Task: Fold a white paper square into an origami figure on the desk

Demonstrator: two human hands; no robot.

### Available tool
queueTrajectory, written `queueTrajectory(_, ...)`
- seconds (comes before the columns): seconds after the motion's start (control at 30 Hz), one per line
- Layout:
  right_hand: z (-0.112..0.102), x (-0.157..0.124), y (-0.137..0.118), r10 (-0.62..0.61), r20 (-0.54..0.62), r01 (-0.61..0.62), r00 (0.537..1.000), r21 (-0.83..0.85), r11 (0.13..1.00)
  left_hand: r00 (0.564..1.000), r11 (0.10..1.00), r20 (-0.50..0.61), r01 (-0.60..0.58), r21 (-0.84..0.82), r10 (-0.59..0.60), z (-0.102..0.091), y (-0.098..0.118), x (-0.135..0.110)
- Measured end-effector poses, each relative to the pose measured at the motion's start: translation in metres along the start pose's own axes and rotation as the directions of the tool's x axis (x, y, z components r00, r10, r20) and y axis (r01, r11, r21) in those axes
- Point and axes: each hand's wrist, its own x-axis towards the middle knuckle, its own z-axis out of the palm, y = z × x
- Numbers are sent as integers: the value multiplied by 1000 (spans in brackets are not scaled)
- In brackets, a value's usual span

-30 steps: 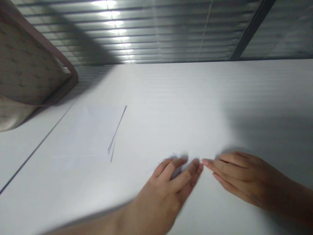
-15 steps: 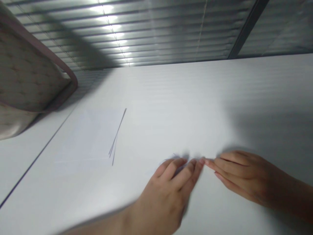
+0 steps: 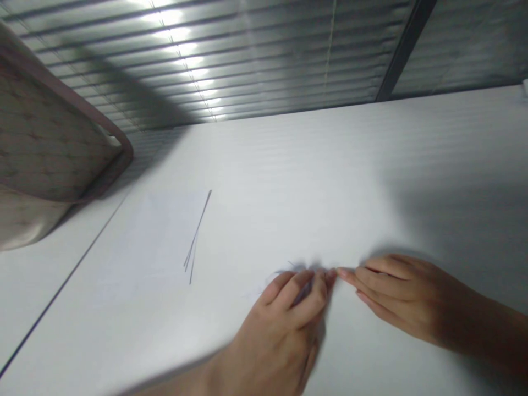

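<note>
My left hand (image 3: pixel 284 324) rests on the white table, its fingers bent and drawn together over a pale, papery thing (image 3: pixel 282 270) with thin dark edges. Most of that thing is hidden under the fingers, so its kind is unclear. My right hand (image 3: pixel 398 297) lies to the right, its forefinger stretched out until the tip meets my left fingertips. The right thumb is apart from that fingertip, and no held thing shows in this hand. Farther left, a few thin dark strips (image 3: pixel 198 231) lie crossed along the right side of a pale sheet of paper (image 3: pixel 160 231).
A patterned bag (image 3: pixel 53 126) with a pinkish trim stands at the far left. Behind the white table (image 3: pixel 297 159) are window blinds (image 3: pixel 264 55) and a dark frame bar (image 3: pixel 402 55). A dark seam (image 3: pixel 66 280) crosses the tabletop at left.
The view has tilted and shifted slightly. My left fingers have curled in a little more, and the fingertips of both hands stay together. The strips and sheet keep their places.
</note>
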Motion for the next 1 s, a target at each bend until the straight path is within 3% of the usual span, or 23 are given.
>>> queueTrajectory(0.1, 1, 1, 0, 30, -14, -29, 999, 25, 999, 999, 1000, -31, 5, -20, -6, 5, -1, -4)
queueTrajectory(0.3, -1, 3, 1, 45, -49, -43, 998, 44, 998, 976, 999, -216, -38, -11, 35, 13, 2, -12)
queueTrajectory(0.4, -4, 3, 3, 63, -56, -59, 996, 67, 996, 982, 1000, -187, -25, -16, 22, 10, 3, -12)
queueTrajectory(0.57, -3, 4, 5, 269, -52, -253, 962, 200, 946, 990, 1000, -141, -17, 14, 18, 6, 3, -11)
queueTrajectory(0.73, -3, 8, -1, 225, -36, -215, 974, 183, 959, 978, 994, -183, -87, 59, 96, 8, 2, -12)
queueTrajectory(0.87, -3, 9, -5, 167, -1, -165, 986, 158, 974, 994, 999, -105, -34, 41, 38, 6, 4, -13)
queueTrajectory(1.0, 1, 7, -6, 258, -22, -248, 966, 206, 947, 995, 999, -97, -35, 27, 38, 4, 6, -12)
